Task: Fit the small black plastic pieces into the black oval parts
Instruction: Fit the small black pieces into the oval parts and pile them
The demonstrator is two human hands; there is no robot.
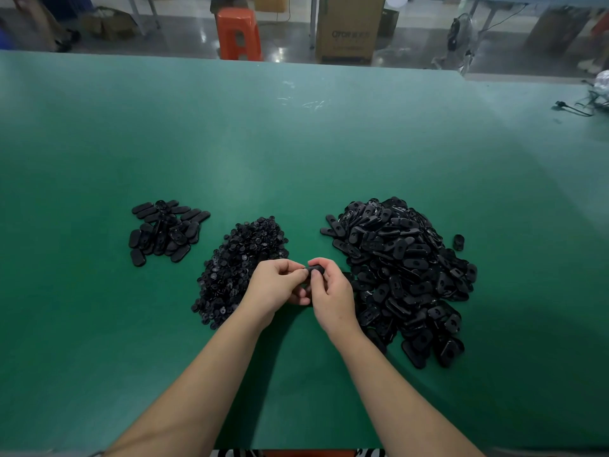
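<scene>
While your right hand [331,288] pinches oval part [314,269], left hand [280,280] pinches, contents unseen; fitting step, press piece home next.

**Both hands meeting at centre, fingers curled**

Two bare forearms enter from the lower edge, the left from about 7 o'clock and the right from about 5 o'clock, and converge toward the middle of the view. The left hand [276,282] lies at 9 o'clock of the meeting point, back of the hand up, fingers curled inward with the thumb toward the right hand. The right hand [331,291] lies at 3 o'clock of it, knuckles up, its fingers [321,263] bent over and its thumb pressed in from below. Fingertips of the two hands touch, pinching a small dark oval part [313,269] between them. Both wrists are straight and bare.
</scene>
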